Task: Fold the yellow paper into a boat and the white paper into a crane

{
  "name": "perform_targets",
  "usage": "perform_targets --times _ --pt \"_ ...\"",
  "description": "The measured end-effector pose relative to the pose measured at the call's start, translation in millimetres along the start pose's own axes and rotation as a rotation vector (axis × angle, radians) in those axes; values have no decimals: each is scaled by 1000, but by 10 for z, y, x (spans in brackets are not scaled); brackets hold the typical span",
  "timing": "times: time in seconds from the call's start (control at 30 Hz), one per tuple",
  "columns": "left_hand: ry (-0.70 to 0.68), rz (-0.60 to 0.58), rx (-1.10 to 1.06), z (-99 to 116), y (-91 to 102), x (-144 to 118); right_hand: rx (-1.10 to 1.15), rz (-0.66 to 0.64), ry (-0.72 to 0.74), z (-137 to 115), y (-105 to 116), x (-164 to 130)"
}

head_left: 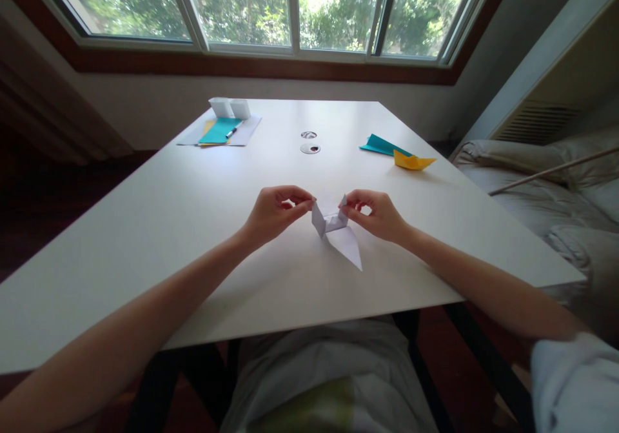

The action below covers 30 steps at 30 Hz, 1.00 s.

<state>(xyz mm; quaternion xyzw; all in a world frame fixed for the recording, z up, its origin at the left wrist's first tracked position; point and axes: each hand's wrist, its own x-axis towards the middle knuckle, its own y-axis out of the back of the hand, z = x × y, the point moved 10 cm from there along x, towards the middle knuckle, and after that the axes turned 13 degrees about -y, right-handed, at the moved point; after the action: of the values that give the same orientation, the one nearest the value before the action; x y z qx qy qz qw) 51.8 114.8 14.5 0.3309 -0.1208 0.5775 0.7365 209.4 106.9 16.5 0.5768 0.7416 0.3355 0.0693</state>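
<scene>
Daylight is coming through a wide window [290,7] behind the white table [145,226], which is carrying everything in view.

Far left: a pale sheet is lying with a teal paper [220,130] and a pen [234,130] on top; two small white folded boxes [229,107] are standing just behind it.

Centre: the left hand [275,212] is pinching the left upper flap of a white folded paper [338,233] between thumb and fingertips. The right hand [374,215] is pinching the opposite flap the same way. The paper is sitting between the two hands, its long point lying toward the near edge and apparently resting on the table.

Right: a teal folded paper [382,144] and a yellow paper boat [412,160] are lying touching each other, well apart from the hands. A bed with pale bedding [532,188] is standing beyond the table edge.

Risks, as judged:
- Both pinches are sitting on thin flap edges; uneven pulling is likely to tear the paper at the central crease.
- Spreading the flaps too fast could crush the pocket between them instead of opening it squarely.
- A slipping grip on one side would be letting the model twist and soften the creases.
- White paper on white table is hiding the fold lines, so misalignment is easy to miss.
</scene>
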Motion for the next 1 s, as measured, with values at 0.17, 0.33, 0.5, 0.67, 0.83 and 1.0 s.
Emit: perform_targets --times 0.17,0.33,0.5,0.67,0.83,1.0 --pt "-37 -7 85 146 -60 -3 19 20 27 -147 -4 11" --pt "-43 -5 102 247 -132 3 47 22 22 -234 -42 -1" --pt "-66 -4 123 289 -161 5 77 44 -2 -231 -39 -2" --pt "-38 -9 57 254 -194 -5 73 38 -29 -199 -49 10" --pt "-26 -2 22 244 -199 -18 92 0 -54 -151 -77 23" --pt "-3 20 -29 245 -188 -29 102 -67 -82 -78 -143 50"
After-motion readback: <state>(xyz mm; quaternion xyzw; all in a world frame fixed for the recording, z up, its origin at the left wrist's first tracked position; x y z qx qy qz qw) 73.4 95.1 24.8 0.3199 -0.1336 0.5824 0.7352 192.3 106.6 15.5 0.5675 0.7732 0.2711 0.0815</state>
